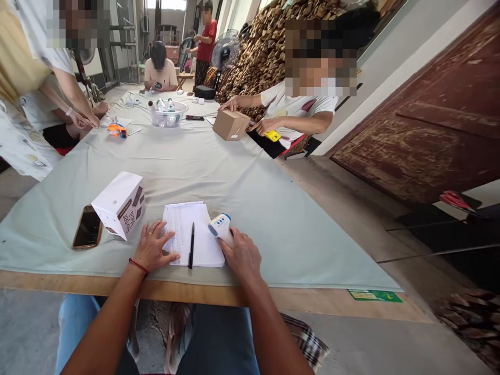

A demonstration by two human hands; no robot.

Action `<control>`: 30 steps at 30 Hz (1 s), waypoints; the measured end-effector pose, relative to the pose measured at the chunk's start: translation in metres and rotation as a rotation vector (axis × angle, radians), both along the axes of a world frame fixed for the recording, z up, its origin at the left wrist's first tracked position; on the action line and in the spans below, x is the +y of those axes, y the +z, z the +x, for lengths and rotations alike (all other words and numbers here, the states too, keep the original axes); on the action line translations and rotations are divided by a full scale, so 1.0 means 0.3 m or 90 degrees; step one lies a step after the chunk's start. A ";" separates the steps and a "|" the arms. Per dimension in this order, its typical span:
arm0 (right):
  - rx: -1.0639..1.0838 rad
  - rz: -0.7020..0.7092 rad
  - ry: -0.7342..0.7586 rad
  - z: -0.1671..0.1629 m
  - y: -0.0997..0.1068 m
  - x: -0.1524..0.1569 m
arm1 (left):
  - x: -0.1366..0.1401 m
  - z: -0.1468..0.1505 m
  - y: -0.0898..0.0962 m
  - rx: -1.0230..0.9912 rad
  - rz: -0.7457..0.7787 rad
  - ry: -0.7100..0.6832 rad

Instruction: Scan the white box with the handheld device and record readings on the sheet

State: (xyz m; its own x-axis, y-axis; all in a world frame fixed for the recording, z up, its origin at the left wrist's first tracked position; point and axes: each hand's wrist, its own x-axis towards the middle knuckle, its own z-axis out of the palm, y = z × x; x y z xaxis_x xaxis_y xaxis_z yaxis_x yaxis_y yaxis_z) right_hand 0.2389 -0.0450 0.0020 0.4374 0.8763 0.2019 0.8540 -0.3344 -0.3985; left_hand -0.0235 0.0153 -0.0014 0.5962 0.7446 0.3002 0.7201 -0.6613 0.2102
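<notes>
My left hand (154,246) lies with its fingers spread over the left edge of some white sheets of paper (207,229), which carry handwriting on their left part. A black pen (191,245) rests lengthwise on the paper. At the right edge of the sheets, my right hand (242,255) is closed around a white infrared thermometer (222,228) with blue buttons; its grip is partly hidden by my fingers. Left of my left hand stands a white "Super Meal" box (121,203), with a smartphone (87,227) lying beside it.
A pale cloth covers the long table (312,245). Farther back are an orange tape tool (117,130), a clear basin (167,119) of bottles and a dark phone (194,117). At the right a person holds a cardboard box (231,125) and a yellow tool (273,136). Other people are around the table.
</notes>
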 end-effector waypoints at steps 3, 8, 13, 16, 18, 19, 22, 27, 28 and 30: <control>-0.060 0.001 0.011 0.019 -0.020 0.017 | -0.004 0.002 0.005 0.001 -0.006 0.002; -0.090 0.095 -0.010 0.001 -0.047 0.017 | -0.009 0.001 0.015 0.009 -0.026 -0.043; 0.019 0.193 0.139 -0.104 -0.026 0.026 | -0.011 0.000 0.020 0.007 -0.043 -0.065; 0.024 0.057 0.174 -0.184 0.015 0.041 | -0.011 -0.001 0.019 0.005 -0.040 -0.083; 0.005 -0.023 0.167 -0.226 0.038 0.055 | -0.011 -0.001 0.019 0.009 -0.043 -0.097; -0.008 -0.051 0.162 -0.242 0.046 0.061 | -0.012 -0.001 0.020 0.011 -0.046 -0.100; -0.043 -0.096 0.156 -0.266 0.053 0.079 | -0.014 0.001 0.023 0.016 -0.058 -0.094; 0.020 -0.066 0.191 -0.245 0.043 0.091 | -0.020 0.007 0.029 0.006 -0.068 -0.073; 0.073 -0.025 0.208 -0.235 0.040 0.090 | -0.021 0.008 0.030 0.003 -0.069 -0.068; 0.209 0.081 0.252 -0.217 0.032 0.087 | -0.023 0.011 0.031 0.000 -0.072 -0.062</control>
State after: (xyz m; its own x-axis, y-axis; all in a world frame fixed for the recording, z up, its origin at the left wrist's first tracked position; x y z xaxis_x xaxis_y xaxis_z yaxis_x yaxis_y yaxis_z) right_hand 0.1738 -0.0190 0.0117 0.1359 0.9647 0.2257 0.7281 0.0572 -0.6831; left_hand -0.0203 0.0084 0.0078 0.6669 0.7124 0.2187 0.6537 -0.7001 0.2873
